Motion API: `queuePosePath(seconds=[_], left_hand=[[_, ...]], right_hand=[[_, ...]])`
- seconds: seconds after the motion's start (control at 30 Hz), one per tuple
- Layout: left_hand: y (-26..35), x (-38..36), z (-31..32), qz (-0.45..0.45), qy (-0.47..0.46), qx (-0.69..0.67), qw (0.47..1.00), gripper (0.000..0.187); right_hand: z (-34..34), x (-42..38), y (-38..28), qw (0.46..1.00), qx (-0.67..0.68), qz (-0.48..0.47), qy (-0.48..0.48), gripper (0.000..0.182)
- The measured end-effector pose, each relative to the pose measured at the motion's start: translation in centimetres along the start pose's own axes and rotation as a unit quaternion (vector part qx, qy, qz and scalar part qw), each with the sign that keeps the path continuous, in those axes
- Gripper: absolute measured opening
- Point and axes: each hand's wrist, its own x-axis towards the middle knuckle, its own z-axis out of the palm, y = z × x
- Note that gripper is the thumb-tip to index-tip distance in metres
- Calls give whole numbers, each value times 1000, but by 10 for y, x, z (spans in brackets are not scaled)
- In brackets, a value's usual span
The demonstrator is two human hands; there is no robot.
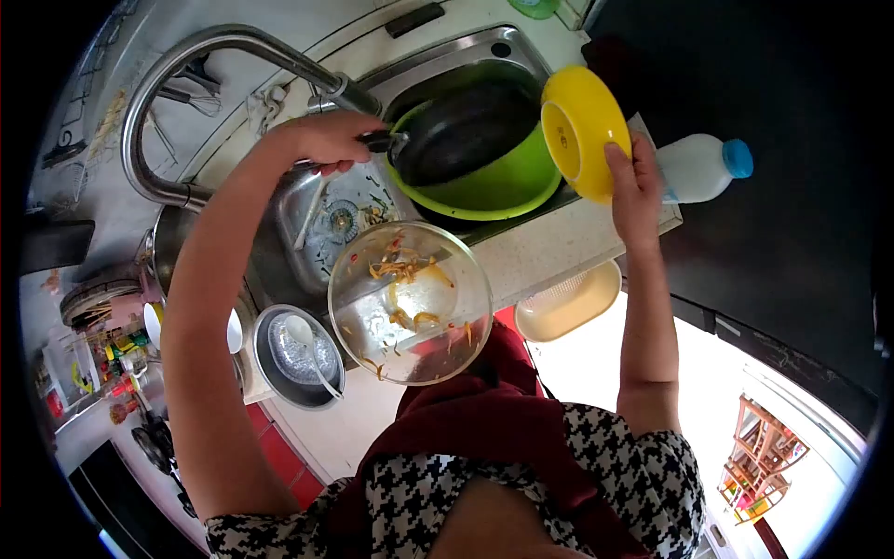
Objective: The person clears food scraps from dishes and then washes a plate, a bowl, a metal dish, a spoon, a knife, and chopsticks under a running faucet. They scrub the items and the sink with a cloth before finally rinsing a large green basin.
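My left hand (333, 140) is closed around the black handle of a dark frying pan (466, 130), which lies tilted inside a green basin (503, 196) in the sink. My right hand (637, 186) grips a yellow bowl (596, 121) by its edge, its underside turned toward me, above the counter right of the basin. Nearer to me is a clear glass bowl (438, 326) with orange-brown food scraps in it. Food bits lie around the drain (338, 219) in the left part of the sink.
A curved metal faucet (233, 35) arches over my left arm. A metal bowl with a white spoon (303, 331) stands at the near left. A white bottle with a blue cap (698, 168) lies beyond my right hand. A beige tub (577, 307) sits below the counter edge.
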Motion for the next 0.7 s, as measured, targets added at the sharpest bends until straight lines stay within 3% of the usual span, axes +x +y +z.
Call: queuePosePath(seconds=[0.1, 0.17, 0.27, 0.33, 0.43, 0.53, 0.63, 0.67, 0.7], left_hand=[[-15, -24, -5, -1, -62, -142, 988, 28], [-22, -46, 7, -1, -39, -249, 968, 24], [-31, -79, 19, 16, -7, -314, 949, 24], [-33, -104, 25, 30, 19, -322, 946, 24], [-29, -149, 37, 32, 76, -310, 947, 28], [-5, -206, 52, 15, 147, -199, 969, 39], [17, -260, 62, -6, 171, -83, 982, 44], [17, -273, 68, 41, 204, -28, 978, 41], [16, -286, 74, 88, 233, 29, 968, 38]], right_hand=[[-8, -2, -27, 1000, 3, -15, 14, 15], [-6, -1, -31, 1000, 0, -11, 3, 15], [-2, 2, -19, 997, -64, -27, -24, 16], [9, 2, 1, 986, -148, -75, -23, 18], [21, 3, 13, 974, -199, -73, -86, 20], [46, 12, 49, 917, -349, -94, -166, 24], [74, 21, 71, 789, -522, -70, -316, 30], [78, 23, 102, 767, -539, -268, -221, 33], [85, 21, 138, 712, -527, -450, -113, 36]])
